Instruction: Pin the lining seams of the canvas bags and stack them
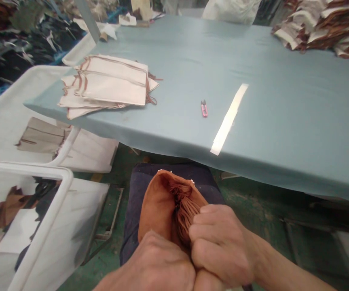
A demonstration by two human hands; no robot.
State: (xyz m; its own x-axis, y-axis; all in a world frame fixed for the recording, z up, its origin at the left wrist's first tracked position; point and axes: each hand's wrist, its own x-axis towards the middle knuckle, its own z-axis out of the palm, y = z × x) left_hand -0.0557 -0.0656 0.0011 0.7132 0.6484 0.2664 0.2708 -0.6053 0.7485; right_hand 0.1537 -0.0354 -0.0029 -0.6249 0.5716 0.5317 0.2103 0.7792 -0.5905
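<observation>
A brown suede-like bag (157, 206) rests over a dark padded seat in front of me, its mouth open toward me. Inside it a bunch of thin brown strips or folds (188, 210) shows. My left hand (154, 262) is closed at the bag's near left edge. My right hand (221, 242) is clenched on its right edge, close beside the left. The fingertips of both hands are hidden, and so is the near part of the bag.
On the blue-green table (174, 52) lie stacked cream pieces (116, 81), small pink thread snips (204, 109) and a pale strip (230, 119). Brown-and-cream pieces (326, 26) are piled far right. White bins (68, 178) stand left; a dark seat (134, 202) is below.
</observation>
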